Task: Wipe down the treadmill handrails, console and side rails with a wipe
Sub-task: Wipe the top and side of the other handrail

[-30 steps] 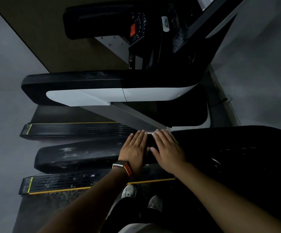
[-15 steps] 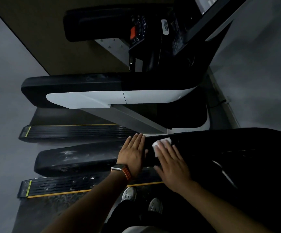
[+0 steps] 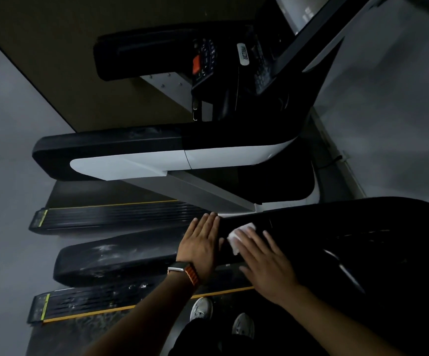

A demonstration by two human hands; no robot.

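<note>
The near black handrail (image 3: 116,260) runs left to right low in the view, with pale smears on its left part. My left hand (image 3: 203,242), with a watch on the wrist, lies flat on it, fingers straight. Just to its right my right hand (image 3: 262,260) presses a white wipe (image 3: 239,236) flat on the dark handrail surface; part of the wipe shows beyond the fingertips. The far handrail (image 3: 121,152), black with a white side panel, lies above. The console (image 3: 208,60) with keypad and an orange button sits at the top.
Two side rails with yellow edges lie on the deck: one (image 3: 110,217) between the handrails, one (image 3: 92,301) below the near handrail. My shoes (image 3: 203,308) stand on the deck at the bottom. Grey floor lies left and right of the treadmill.
My right hand has slid to the right along the handrail, away from the left hand, and the white wipe now shows beyond its fingers. The left hand has stayed put.
</note>
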